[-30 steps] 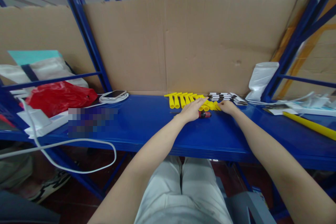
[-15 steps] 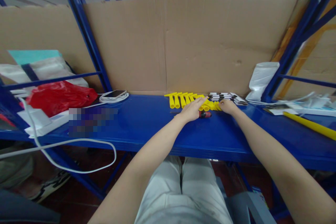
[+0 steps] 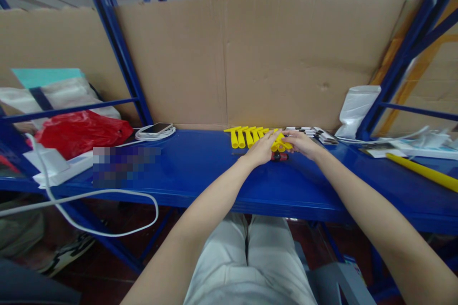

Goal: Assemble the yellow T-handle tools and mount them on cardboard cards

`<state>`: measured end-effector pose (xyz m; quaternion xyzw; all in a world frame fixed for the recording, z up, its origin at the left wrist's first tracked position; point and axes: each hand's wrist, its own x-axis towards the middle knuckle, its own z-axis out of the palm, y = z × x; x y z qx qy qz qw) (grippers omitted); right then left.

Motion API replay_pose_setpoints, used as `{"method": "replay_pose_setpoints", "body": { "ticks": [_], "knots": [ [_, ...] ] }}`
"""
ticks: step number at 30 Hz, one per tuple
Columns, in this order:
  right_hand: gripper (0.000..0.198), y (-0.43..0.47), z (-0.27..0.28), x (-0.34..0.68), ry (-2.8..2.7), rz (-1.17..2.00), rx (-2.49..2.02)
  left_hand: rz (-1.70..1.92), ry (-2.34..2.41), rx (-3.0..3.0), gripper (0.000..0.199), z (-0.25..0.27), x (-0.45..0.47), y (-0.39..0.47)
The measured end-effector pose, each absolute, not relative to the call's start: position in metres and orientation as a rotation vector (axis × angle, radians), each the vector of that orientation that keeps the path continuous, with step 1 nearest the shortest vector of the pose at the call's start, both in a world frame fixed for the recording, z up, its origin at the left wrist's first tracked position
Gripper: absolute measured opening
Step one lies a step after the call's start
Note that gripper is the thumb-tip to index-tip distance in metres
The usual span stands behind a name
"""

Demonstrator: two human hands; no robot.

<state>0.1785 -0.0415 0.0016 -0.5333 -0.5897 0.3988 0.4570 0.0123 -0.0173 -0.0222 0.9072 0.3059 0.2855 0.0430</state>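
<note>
A row of several yellow tube-ended pieces (image 3: 242, 139) lies at the back of the blue shelf. My left hand (image 3: 262, 149) rests over the row's right part, fingers stretched out together and hiding some pieces. My right hand (image 3: 301, 143) reaches in from the right, its fingers extended and apart over the yellow pieces at that end; whether the fingertips touch them is hard to make out. In front of the row, close by my left hand, lies a screwdriver (image 3: 279, 156) with a red and black handle. Behind my right hand are several white-and-black pieces (image 3: 324, 136).
On the left are a phone (image 3: 157, 128) on a coiled white cable, a red plastic bag (image 3: 84, 131) and a white power strip (image 3: 67, 171). At right stand a white pouch (image 3: 358, 109) and a yellow rod (image 3: 425, 170). A cardboard sheet (image 3: 286, 62) backs the shelf.
My right hand has moved left, from the right end of the yellow pieces to beside my left hand, and its fingers have spread out. My left hand stays nearly in place.
</note>
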Motion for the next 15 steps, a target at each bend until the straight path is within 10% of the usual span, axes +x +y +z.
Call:
{"method": "replay_pose_setpoints", "body": {
  "ticks": [15],
  "knots": [
    [0.012, -0.031, 0.011, 0.213, -0.680, 0.635, -1.161, 0.965, 0.796, 2.744, 0.072, -0.024, 0.013, -0.014]
  ]
}}
